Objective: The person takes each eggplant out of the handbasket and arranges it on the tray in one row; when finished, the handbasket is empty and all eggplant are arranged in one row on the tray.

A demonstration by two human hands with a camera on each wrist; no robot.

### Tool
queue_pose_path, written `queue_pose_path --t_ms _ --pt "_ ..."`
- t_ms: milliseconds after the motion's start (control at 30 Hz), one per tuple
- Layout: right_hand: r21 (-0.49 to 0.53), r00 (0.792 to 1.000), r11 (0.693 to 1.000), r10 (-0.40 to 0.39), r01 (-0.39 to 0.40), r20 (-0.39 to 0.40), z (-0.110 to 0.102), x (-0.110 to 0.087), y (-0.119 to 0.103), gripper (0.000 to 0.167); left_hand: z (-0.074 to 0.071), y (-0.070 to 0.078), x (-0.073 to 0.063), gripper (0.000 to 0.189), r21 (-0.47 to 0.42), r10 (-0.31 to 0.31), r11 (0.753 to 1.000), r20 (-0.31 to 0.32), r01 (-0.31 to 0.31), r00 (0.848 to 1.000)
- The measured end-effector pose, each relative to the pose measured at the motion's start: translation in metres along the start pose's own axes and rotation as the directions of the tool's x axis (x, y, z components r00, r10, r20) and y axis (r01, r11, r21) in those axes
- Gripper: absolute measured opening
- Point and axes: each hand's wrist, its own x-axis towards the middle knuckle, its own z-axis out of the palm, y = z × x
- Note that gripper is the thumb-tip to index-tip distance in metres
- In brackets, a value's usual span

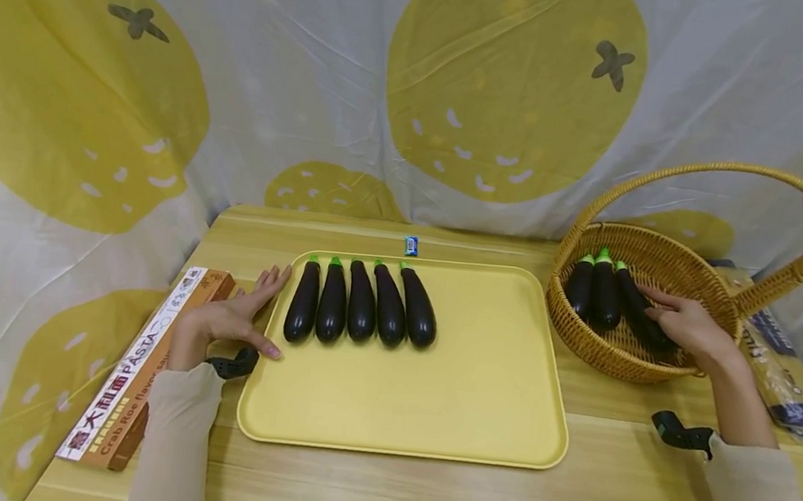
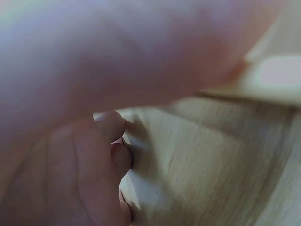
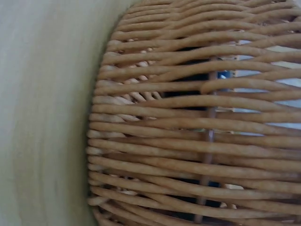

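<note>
Several dark eggplants [image 1: 362, 304] lie side by side in a row on the left half of a yellow tray [image 1: 484, 376], their green stem ends toward the back. My left hand [image 1: 237, 321] rests at the tray's left edge, fingers spread and thumb on the rim. In the left wrist view its fingertips touch the wooden table. My right hand [image 1: 687, 323] reaches into a wicker basket [image 1: 605, 352] and grips the rightmost of three eggplants [image 1: 636, 306] there; that one lies slanted. The right wrist view shows only the basket's woven side [image 3: 197, 122], which hides the hand's fingers.
A pasta box [image 1: 142, 370] lies left of the tray, beside my left forearm. The basket's tall handle [image 1: 723, 167] arches above its opening. A small blue packet [image 1: 411, 246] lies behind the tray. Plastic-wrapped packages [image 1: 796, 378] lie right of the basket. A patterned cloth hangs behind the table.
</note>
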Motion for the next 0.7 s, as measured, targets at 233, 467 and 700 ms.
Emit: queue_pose_path --t_ms 233,467,700 --pt "-0.058 0.999 0.998 -0.019 0.022 0.049 -0.0051 -0.0018 -0.0025 0.062 -0.001 -0.0002 0.0001 0.144 0.008 0.001 1.0 -0.004 -0.001 1.0" --pt "-0.021 0.999 0.999 -0.03 0.03 0.032 -0.0023 -0.002 0.0013 0.062 0.0008 -0.0016 -0.0001 0.145 -0.005 0.002 1.0 -0.004 -0.002 1.0" --pt "0.011 0.999 0.999 -0.042 0.042 -0.034 0.0003 -0.006 -0.0005 0.06 0.0007 -0.0018 0.0012 0.145 -0.003 0.004 1.0 -0.006 -0.004 1.0"
